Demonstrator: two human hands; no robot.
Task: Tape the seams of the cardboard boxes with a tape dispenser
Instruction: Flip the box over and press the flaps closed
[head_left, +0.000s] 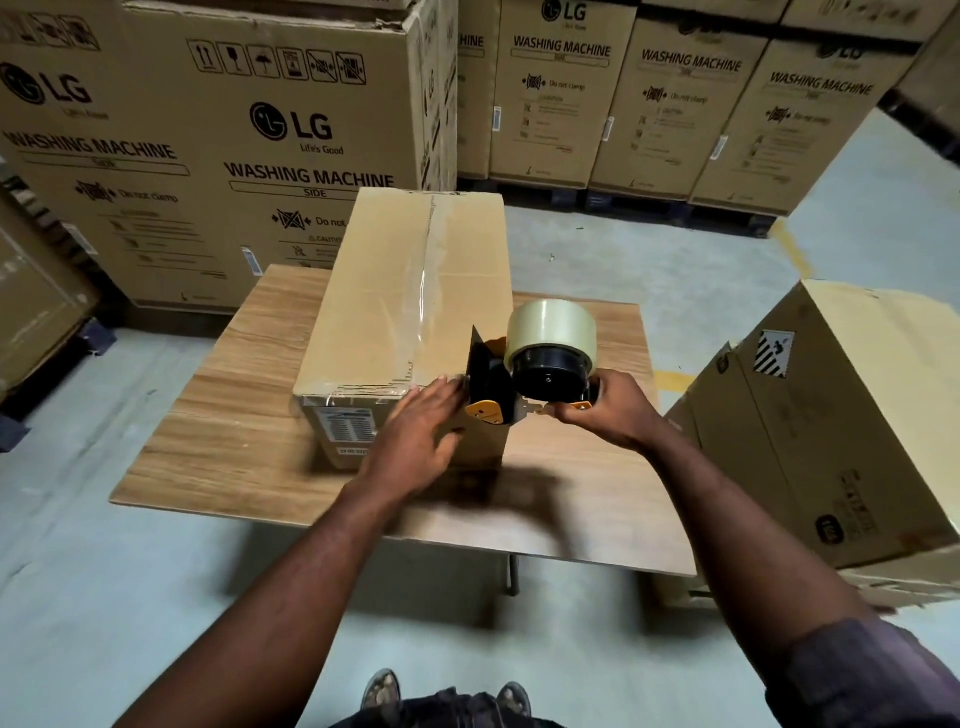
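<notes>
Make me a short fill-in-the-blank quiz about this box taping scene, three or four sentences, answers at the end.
The hand gripping the tape dispenser is the person's ___ one.
The box being taped rests on a ___.
Clear tape runs along the box's ___ face.
The stacked cartons behind read WASHING ___.
Answers: right, table, top, MACHINE.

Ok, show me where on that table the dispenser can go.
Bare table lies left of the cardboard box, right of it, and along the front edge. Crowded: the box's near end, where the left hand, right hand and tape dispenser meet.
</notes>
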